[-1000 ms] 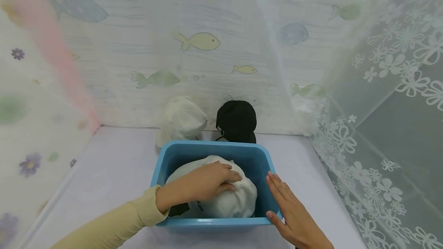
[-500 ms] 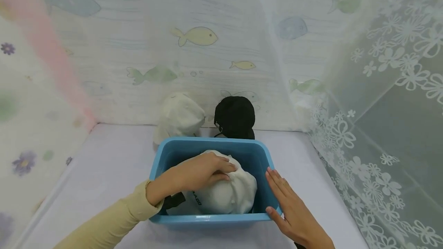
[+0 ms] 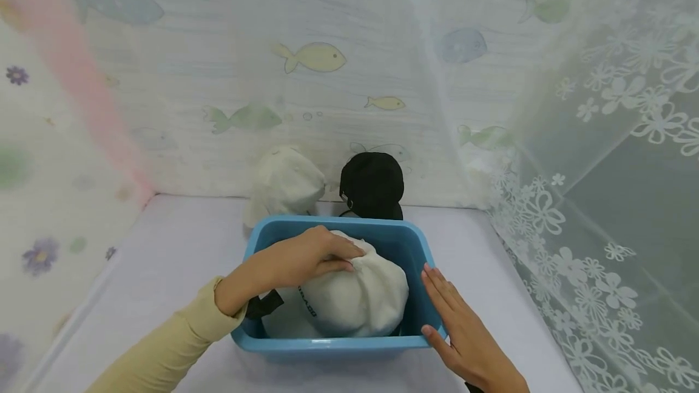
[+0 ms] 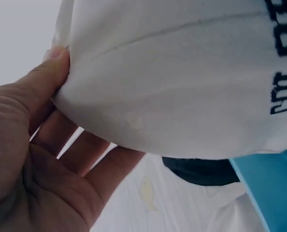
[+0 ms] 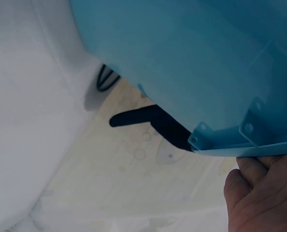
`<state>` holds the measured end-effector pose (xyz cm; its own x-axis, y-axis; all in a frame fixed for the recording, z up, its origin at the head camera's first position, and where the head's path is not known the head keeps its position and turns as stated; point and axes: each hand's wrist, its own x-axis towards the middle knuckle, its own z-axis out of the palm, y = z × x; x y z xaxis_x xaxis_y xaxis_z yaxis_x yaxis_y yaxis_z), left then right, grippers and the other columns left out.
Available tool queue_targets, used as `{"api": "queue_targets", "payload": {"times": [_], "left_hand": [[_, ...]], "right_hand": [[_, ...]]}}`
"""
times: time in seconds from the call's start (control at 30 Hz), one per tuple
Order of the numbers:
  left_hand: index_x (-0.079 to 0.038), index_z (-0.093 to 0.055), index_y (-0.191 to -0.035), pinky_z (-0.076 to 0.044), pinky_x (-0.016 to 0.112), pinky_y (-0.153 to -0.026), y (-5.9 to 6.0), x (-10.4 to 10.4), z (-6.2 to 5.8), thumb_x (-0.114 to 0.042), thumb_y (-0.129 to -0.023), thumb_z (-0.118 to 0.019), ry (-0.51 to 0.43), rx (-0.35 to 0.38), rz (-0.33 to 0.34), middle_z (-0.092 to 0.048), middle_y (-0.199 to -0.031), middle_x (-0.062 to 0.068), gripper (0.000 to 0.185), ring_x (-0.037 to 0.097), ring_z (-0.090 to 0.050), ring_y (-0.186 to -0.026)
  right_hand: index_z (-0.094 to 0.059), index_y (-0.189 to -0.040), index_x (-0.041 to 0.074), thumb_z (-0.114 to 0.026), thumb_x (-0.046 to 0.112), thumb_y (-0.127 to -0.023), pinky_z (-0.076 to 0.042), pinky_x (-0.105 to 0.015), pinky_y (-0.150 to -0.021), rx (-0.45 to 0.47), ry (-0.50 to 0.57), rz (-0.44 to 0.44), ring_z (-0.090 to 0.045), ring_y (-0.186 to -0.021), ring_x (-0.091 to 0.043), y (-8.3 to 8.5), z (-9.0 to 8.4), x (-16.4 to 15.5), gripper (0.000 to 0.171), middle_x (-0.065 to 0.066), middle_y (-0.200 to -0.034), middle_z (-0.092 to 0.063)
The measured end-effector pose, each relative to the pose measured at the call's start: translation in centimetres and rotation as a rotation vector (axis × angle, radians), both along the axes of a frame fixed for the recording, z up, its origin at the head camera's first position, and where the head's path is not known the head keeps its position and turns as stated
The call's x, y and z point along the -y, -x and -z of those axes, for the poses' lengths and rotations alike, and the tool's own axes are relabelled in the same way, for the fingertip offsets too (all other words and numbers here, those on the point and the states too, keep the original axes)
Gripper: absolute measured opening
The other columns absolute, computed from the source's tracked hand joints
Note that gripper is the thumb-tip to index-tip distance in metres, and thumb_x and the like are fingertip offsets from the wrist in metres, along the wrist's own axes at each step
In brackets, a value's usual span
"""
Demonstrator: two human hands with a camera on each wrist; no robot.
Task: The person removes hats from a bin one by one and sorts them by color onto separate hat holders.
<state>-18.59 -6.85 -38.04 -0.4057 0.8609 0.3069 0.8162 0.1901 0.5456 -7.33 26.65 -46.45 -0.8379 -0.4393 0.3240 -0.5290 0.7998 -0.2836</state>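
A blue plastic bin [image 3: 327, 344] stands on the white table. Inside it lies a white cap [image 3: 355, 302] with dark lettering and a black strap. My left hand [image 3: 338, 259] reaches in from the left and grips the crown of that cap. The left wrist view shows the thumb [image 4: 56, 63] and fingers pinching the white cap [image 4: 182, 82] fabric. My right hand [image 3: 464, 338] lies flat against the bin's right wall, fingers straight, thumb at the front corner. In the right wrist view the blue bin [image 5: 191, 63] fills the frame above the hand [image 5: 264, 193].
Behind the bin, against the fish-patterned back curtain, sit a second white cap [image 3: 284, 184] and a black cap [image 3: 372, 184]. A lace flower curtain [image 3: 601, 259] closes the right side and a flowered curtain [image 3: 38, 247] the left.
My left hand has risen and drawn back a little, lifting the white cap higher in the bin. The right hand stays on the bin's right side.
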Motion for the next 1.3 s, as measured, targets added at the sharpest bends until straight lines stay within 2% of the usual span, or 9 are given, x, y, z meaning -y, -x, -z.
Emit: {"api": "queue_targets", "payload": {"times": [0.23, 0.4, 0.53, 0.63, 0.7, 0.8, 1.0, 1.13, 1.3], "left_hand": [[-0.013, -0.068, -0.135, -0.054, 0.023, -0.095, 0.0, 0.5, -0.5, -0.015, -0.100, -0.065, -0.090, 0.035, -0.016, -0.069, -0.131, -0.002, 0.035, 0.009, -0.065, -0.120], [-0.009, -0.067, -0.135, -0.057, 0.024, -0.090, 0.2, 0.5, -1.4, -0.013, -0.100, -0.065, -0.154, 0.082, -0.044, -0.070, -0.130, 0.003, 0.035, 0.009, -0.068, -0.114], [-0.007, -0.070, -0.130, -0.057, 0.023, -0.079, 0.6, 0.5, -2.3, -0.010, -0.098, -0.068, -0.212, 0.075, -0.081, -0.074, -0.121, 0.003, 0.033, 0.007, -0.069, -0.096], [-0.006, -0.073, -0.125, -0.053, 0.024, -0.071, 0.7, 0.5, -3.0, -0.008, -0.095, -0.071, -0.237, 0.055, -0.127, -0.076, -0.114, 0.002, 0.031, 0.006, -0.063, -0.082], [-0.006, -0.074, -0.124, -0.052, 0.024, -0.070, 0.8, 0.5, -3.3, -0.007, -0.093, -0.073, -0.248, 0.058, -0.148, -0.076, -0.114, 0.003, 0.030, 0.007, -0.060, -0.080], [-0.007, -0.075, -0.122, -0.054, 0.025, -0.074, 0.9, 0.4, -3.7, -0.007, -0.091, -0.076, -0.260, 0.098, -0.178, -0.076, -0.115, 0.004, 0.031, 0.008, -0.063, -0.084], [-0.005, -0.076, -0.118, -0.059, 0.030, -0.087, 1.4, 1.1, -3.2, -0.004, -0.088, -0.078, -0.322, 0.193, -0.205, -0.076, -0.115, 0.007, 0.030, 0.014, -0.071, -0.102], [-0.004, -0.076, -0.119, -0.059, 0.030, -0.089, 1.8, 1.8, -3.2, -0.004, -0.089, -0.078, -0.344, 0.215, -0.222, -0.076, -0.116, 0.008, 0.030, 0.014, -0.071, -0.102], [-0.005, -0.076, -0.118, -0.058, 0.029, -0.090, 2.3, 3.0, -4.2, -0.003, -0.088, -0.078, -0.364, 0.201, -0.235, -0.076, -0.114, 0.005, 0.030, 0.012, -0.070, -0.101]], "right_hand": [[-0.024, -0.162, 0.006, -0.066, 0.024, -0.097, 0.001, -0.015, -0.122, 0.017, -0.004, -0.008, -0.013, -0.158, -0.017, -0.1, 0.0, -0.3, 0.079, -0.013, -0.168, -0.026], [-0.023, -0.162, 0.007, -0.065, 0.024, -0.098, 0.001, -0.016, -0.123, 0.001, 0.004, -0.025, -0.014, -0.158, -0.019, -0.1, -0.3, -0.7, 0.079, -0.013, -0.168, -0.025], [-0.022, -0.162, 0.007, -0.066, 0.021, -0.096, 0.000, -0.017, -0.124, -0.006, 0.018, -0.035, -0.013, -0.158, -0.019, 0.0, -0.5, -0.8, 0.081, -0.013, -0.168, -0.024], [-0.022, -0.163, 0.009, -0.066, 0.022, -0.096, 0.000, -0.017, -0.124, 0.003, 0.032, -0.028, -0.013, -0.158, -0.018, 0.0, -0.7, -0.8, 0.081, -0.011, -0.168, -0.024], [-0.022, -0.163, 0.009, -0.065, 0.024, -0.097, 0.000, -0.016, -0.123, 0.010, 0.040, -0.023, -0.012, -0.158, -0.017, -0.1, -0.8, -0.9, 0.080, -0.011, -0.168, -0.024], [-0.022, -0.163, 0.010, -0.065, 0.025, -0.098, 0.000, -0.016, -0.123, 0.027, 0.060, -0.016, -0.012, -0.158, -0.016, -0.3, -1.0, -1.0, 0.079, -0.010, -0.168, -0.025], [-0.027, -0.162, 0.009, -0.066, 0.024, -0.097, 0.000, -0.013, -0.122, 0.025, 0.085, 0.009, -0.013, -0.157, -0.013, -0.3, -1.0, -0.5, 0.078, -0.009, -0.167, -0.028], [-0.028, -0.161, 0.008, -0.066, 0.025, -0.097, 0.000, -0.013, -0.121, 0.014, 0.093, 0.014, -0.013, -0.157, -0.011, -0.4, -0.7, -0.2, 0.077, -0.010, -0.166, -0.030], [-0.028, -0.161, 0.008, -0.065, 0.026, -0.098, 0.000, -0.014, -0.122, 0.001, 0.084, 0.012, -0.014, -0.157, -0.013, -0.2, -0.5, 0.1, 0.076, -0.010, -0.167, -0.029]]}}
